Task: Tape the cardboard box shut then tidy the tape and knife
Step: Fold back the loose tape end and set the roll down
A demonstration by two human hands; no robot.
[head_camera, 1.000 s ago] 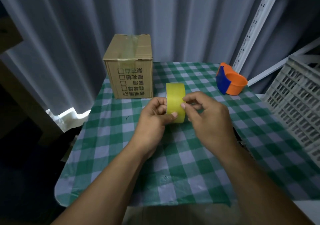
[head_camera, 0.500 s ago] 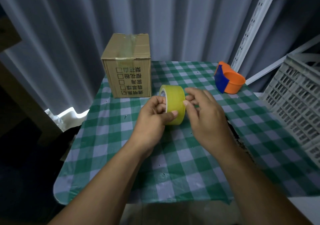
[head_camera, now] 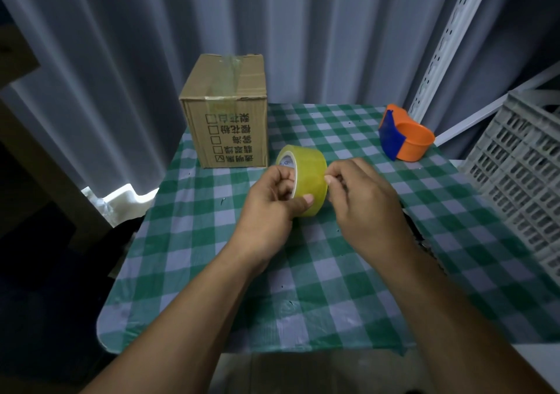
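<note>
A yellow tape roll (head_camera: pixel 310 178) is held upright above the middle of the checked table. My left hand (head_camera: pixel 272 205) grips it, fingers in the core and thumb across the outer face. My right hand (head_camera: pixel 360 199) pinches at the roll's right edge with thumb and forefinger. The cardboard box (head_camera: pixel 227 111) stands at the back left, flaps down, with clear tape along its top seam and printed characters on its front. An orange and blue tape cutter (head_camera: pixel 404 139) sits at the back right. I see no knife.
The green-and-white checked tablecloth (head_camera: pixel 272 302) covers the table. A grey plastic crate (head_camera: pixel 521 175) stands at the right edge. A white perforated metal rail (head_camera: pixel 448 36) rises behind the cutter. Grey curtains hang at the back.
The roll has turned in my left hand, so its white core now shows on the left. My right fingers have shifted from its front face to its right edge.
</note>
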